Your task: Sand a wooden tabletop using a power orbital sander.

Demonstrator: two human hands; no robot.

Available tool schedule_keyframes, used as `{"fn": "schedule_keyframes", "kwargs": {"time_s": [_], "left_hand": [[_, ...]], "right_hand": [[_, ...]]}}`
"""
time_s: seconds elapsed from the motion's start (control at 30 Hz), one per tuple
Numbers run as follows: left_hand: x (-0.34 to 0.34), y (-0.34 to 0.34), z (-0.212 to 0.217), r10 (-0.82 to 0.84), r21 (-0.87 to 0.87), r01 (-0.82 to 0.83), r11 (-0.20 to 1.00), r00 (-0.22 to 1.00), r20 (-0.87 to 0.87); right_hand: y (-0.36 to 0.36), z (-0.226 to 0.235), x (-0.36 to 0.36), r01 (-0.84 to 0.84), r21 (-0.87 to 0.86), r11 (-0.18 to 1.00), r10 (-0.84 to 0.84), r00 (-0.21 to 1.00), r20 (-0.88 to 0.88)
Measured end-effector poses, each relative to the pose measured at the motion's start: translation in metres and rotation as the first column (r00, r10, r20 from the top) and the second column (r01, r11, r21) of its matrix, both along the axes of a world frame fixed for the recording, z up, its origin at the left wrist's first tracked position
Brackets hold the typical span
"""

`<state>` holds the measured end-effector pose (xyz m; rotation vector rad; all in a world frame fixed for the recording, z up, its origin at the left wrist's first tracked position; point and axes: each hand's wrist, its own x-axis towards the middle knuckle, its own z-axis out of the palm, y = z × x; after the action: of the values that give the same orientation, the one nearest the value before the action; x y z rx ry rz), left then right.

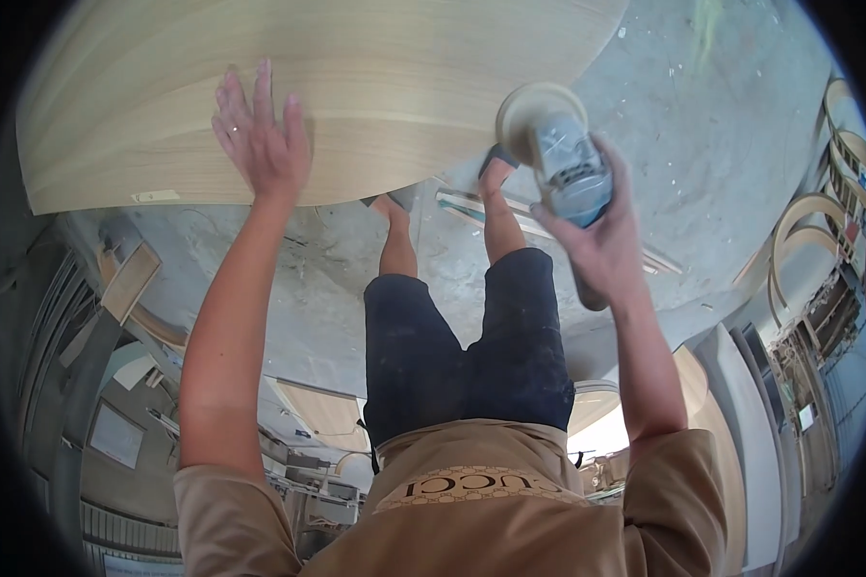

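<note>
1. Pressing flat with fingers spread, the left hand (260, 135) steadies the pale wood panel (337, 87).
2. At the panel's curved edge, the right hand (597, 236) clenches a grey power sander (560, 159); keeping its disc level against that edge should serve best.
3. Below the panel, a small pale tape label (156, 196) clings to its rim.

Concrete floor (722, 163); wood panel (356, 87), offcut strips (481, 207).
</note>
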<state>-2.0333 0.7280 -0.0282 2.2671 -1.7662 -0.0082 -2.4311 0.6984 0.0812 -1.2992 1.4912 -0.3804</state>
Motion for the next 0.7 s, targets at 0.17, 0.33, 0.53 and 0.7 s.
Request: {"fn": "schedule_keyframes", "kwargs": {"time_s": [0.17,0.33,0.53,0.7], "left_hand": [[-0.001,0.0,-0.004,0.023,0.001,-0.023,1.0,1.0,0.008],[0.019,0.007,-0.002,-0.123,0.028,0.123,0.992,0.992,-0.004],[0.063,0.013,-0.005,-0.25,0.036,0.249,0.968,0.968,0.023],[0.065,0.017,-0.006,-0.242,0.039,0.24,0.97,0.969,0.056]], "right_hand": [[0.059,0.007,0.053,-0.046,-0.097,0.994,0.039,0.997,-0.072],[0.108,0.002,0.113,-0.001,-0.138,0.99,-0.007,0.998,-0.058],[0.141,0.002,0.165,-0.068,-0.026,0.997,0.066,0.996,-0.054],[0.14,0.001,0.156,-0.037,-0.054,0.998,0.034,0.998,-0.056]]}}
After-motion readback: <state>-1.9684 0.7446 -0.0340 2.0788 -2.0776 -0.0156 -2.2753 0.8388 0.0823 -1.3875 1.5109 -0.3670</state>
